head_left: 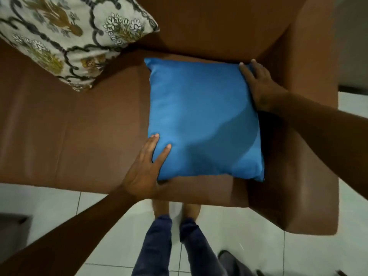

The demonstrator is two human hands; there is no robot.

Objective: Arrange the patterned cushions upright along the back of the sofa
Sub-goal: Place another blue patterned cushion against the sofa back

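A plain blue cushion (203, 120) lies flat on the seat of the brown sofa (75, 120), close to its right armrest. My left hand (145, 168) grips the cushion's near left corner, thumb on top and fingers spread along the edge. My right hand (258, 86) holds its far right corner, next to the armrest. A cream cushion with a dark lattice and floral pattern (65, 36) leans against the sofa back at the upper left, apart from both hands.
The sofa's right armrest (310, 136) rises just beside the blue cushion. My legs and feet (175, 236) stand on the white tiled floor (59, 212) in front of the seat. A dark object (12, 236) sits at the lower left.
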